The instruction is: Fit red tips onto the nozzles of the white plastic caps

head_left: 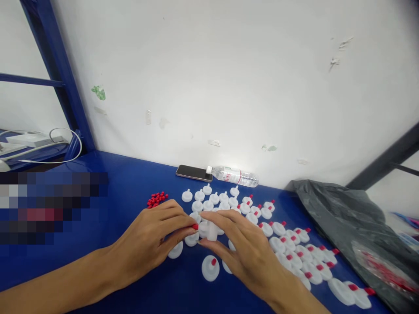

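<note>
Between finger and thumb, my left hand (153,235) pinches a small red cap (195,226). My right hand (245,240) grips a white plastic lid with a nozzle (212,231), turned on its side so the nozzle points left. The cap is at the nozzle's tip; whether it is pushed on I cannot tell. Behind my hands stand several uncapped white lids (187,196). To the right lie many lids with red caps on their nozzles (312,272), and one capped lid (210,268) sits in front. A pile of loose red caps (157,199) lies beyond my left hand.
A phone (194,172) and a water bottle lying on its side (233,175) rest against the wall. At the right, a dark plastic bag (340,218) carries a clear bag of red pieces (389,272). A blue frame post (65,65) and white cables (49,148) are at the left.
</note>
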The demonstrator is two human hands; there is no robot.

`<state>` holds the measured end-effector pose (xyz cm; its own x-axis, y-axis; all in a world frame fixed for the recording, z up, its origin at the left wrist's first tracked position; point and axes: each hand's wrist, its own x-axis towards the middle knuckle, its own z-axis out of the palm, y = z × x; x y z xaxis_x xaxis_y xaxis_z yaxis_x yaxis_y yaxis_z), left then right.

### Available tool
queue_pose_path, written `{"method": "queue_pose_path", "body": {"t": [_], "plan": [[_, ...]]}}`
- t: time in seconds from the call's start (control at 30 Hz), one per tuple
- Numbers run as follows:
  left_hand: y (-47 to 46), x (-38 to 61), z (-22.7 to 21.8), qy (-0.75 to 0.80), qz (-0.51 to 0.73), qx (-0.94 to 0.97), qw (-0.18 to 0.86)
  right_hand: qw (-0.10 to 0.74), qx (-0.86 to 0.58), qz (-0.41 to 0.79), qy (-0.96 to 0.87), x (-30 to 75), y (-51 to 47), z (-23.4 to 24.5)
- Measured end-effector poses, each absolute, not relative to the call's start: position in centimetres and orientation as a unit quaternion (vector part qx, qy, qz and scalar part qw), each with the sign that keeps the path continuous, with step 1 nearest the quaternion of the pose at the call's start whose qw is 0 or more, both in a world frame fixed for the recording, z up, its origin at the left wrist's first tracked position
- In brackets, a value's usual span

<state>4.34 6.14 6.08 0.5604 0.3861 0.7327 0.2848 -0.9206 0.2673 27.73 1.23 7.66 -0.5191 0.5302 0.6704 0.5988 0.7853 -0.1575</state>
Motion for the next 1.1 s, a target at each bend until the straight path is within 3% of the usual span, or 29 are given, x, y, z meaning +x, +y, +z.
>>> {"method": "queue_pose_path", "body": {"t": [0.5, 0.67, 0.83, 1.1], "plan": [[5.3, 3.9, 5.2, 0.132, 0.425, 0.895, -0.016, 0.341, -0.281, -0.191, -0.877, 26.3, 0.3, 7.2], [6.0, 4.4, 6.3, 0.140, 0.435, 0.889, -0.010, 0.337, -0.311, -0.133, -0.878, 27.3, 1.2, 7.7], [9.7, 2.2, 7.4, 0.309, 0.338, 0.888, -0.037, 0.398, -0.435, -0.074, -0.804, 29.9, 2.9, 9.0], [13.3, -1.1, 8.4, 0.418, 0.160, 0.894, 0.018, 0.288, -0.583, 0.026, -0.759, 33.0, 4.4, 9.1]]}}
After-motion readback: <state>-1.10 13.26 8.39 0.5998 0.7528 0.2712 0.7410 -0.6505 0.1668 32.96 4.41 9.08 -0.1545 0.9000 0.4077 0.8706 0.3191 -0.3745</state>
